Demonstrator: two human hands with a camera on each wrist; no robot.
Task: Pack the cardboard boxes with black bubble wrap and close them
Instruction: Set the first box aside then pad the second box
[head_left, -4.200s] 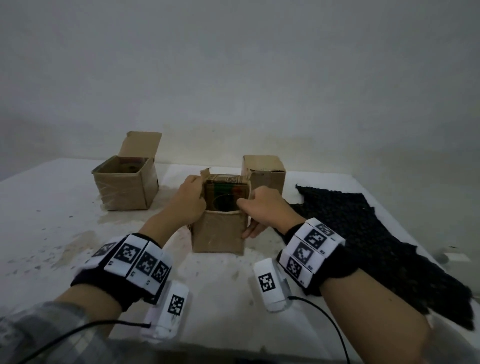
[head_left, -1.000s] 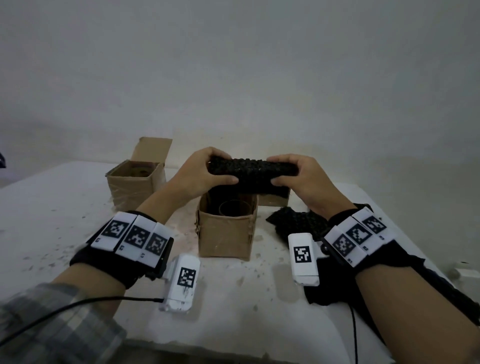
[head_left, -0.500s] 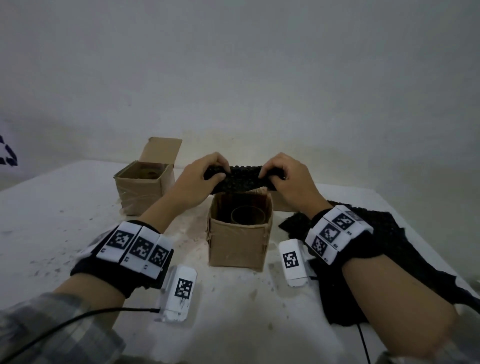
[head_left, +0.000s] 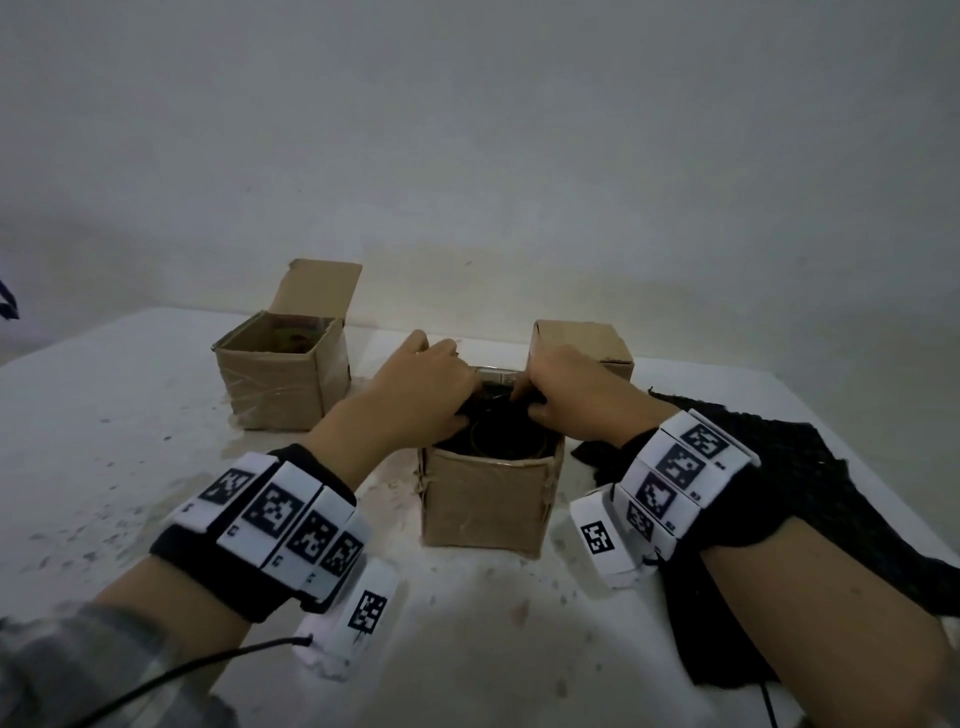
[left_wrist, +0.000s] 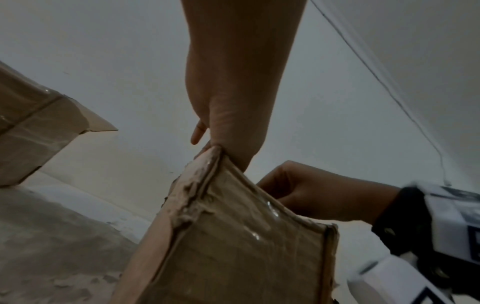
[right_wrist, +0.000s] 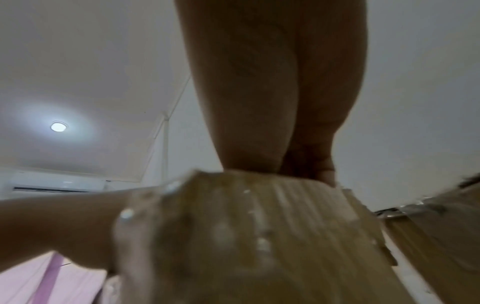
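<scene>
Centrally on the white, speckled counter (head_left: 130, 467) stands a small open brown cardboard box (head_left: 491, 506), its taped walls creased and frayed at the corners. Both hands reach into its mouth: the left hand (head_left: 421, 389) and the right hand (head_left: 571, 400) curl their fingers over a dark wad of black bubble wrap (head_left: 488, 431) that sits inside, around a round rim. More black bubble wrap sheet (head_left: 810, 493) lies at the right. Behind stand an open-flapped cardboard box (head_left: 283, 379) and a closed cardboard box (head_left: 582, 340).
</scene>
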